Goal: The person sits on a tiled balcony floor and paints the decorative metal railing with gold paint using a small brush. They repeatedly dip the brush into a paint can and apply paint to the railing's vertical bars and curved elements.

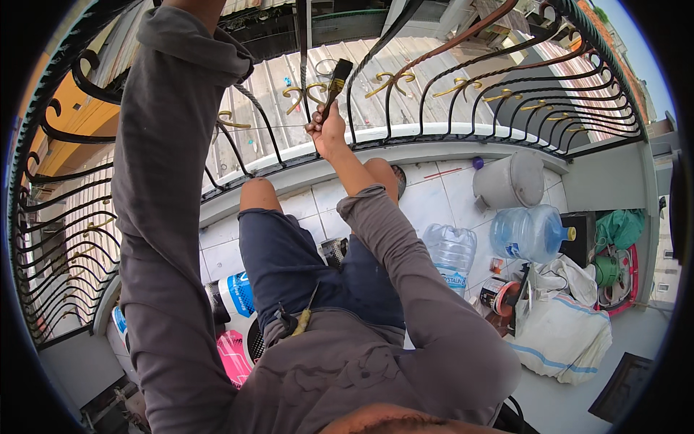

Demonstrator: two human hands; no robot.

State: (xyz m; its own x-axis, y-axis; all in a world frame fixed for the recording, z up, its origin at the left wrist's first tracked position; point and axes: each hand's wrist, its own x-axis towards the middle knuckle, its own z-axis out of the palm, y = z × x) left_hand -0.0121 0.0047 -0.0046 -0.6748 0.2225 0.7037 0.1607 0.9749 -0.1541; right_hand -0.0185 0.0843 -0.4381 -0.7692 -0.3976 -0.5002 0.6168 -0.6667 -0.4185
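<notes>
Black, yellow-marked bristle paintbrush (337,81) tilts beside the curved iron railing (302,43), pinched in the right grip (330,132); the left grip is out of view. Most bars look coated; one reddish-brown bar (468,40) perhaps remains.

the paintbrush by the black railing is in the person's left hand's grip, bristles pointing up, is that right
Not quite: the paintbrush is in the right hand's grip, as the head view shows. It is by the black railing, bristles pointing up.
</notes>
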